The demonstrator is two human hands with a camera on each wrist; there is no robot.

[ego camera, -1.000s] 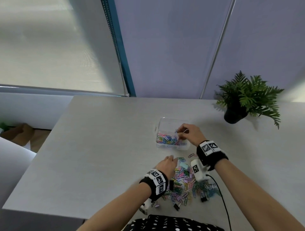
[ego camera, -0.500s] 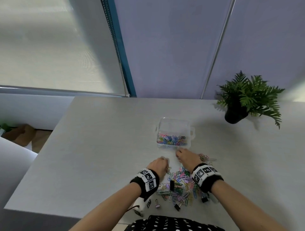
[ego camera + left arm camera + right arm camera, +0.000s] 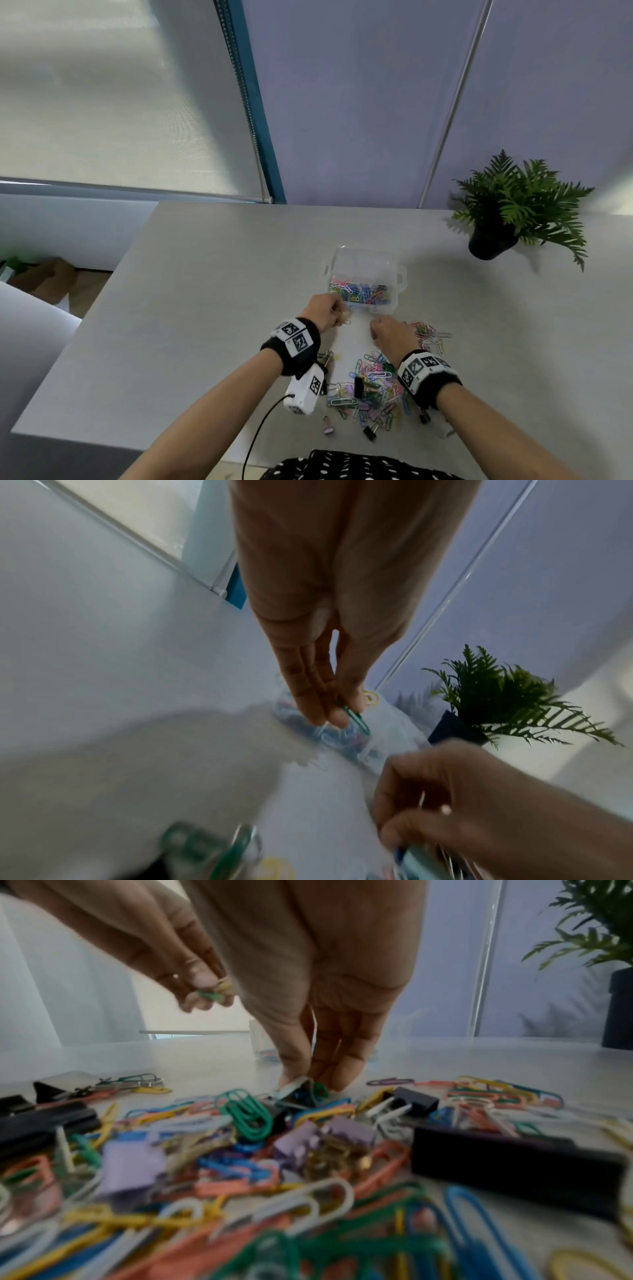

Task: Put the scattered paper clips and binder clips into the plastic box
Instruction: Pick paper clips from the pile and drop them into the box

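Note:
A clear plastic box (image 3: pixel 364 265) holding coloured paper clips stands mid-table. My left hand (image 3: pixel 327 313) hovers at its near left corner, pinching a few paper clips (image 3: pixel 358 718), green and yellow ones among them. My right hand (image 3: pixel 387 337) is down at the far edge of the scattered pile of paper clips and binder clips (image 3: pixel 371 387), its fingertips (image 3: pixel 346 1081) pinching a small blue binder clip (image 3: pixel 296 1095) on the table. Black and lilac binder clips (image 3: pixel 514 1161) lie mixed in the pile.
A potted fern (image 3: pixel 513 209) stands at the back right of the grey table (image 3: pixel 205 308). A smaller cluster of clips (image 3: pixel 428 335) lies right of my right hand. A cable (image 3: pixel 260 431) hangs from the left wrist camera over the near table edge.
My right hand came back from the box to the pile and took hold of a binder clip. My left hand lifted from the pile towards the box with clips in its fingers.

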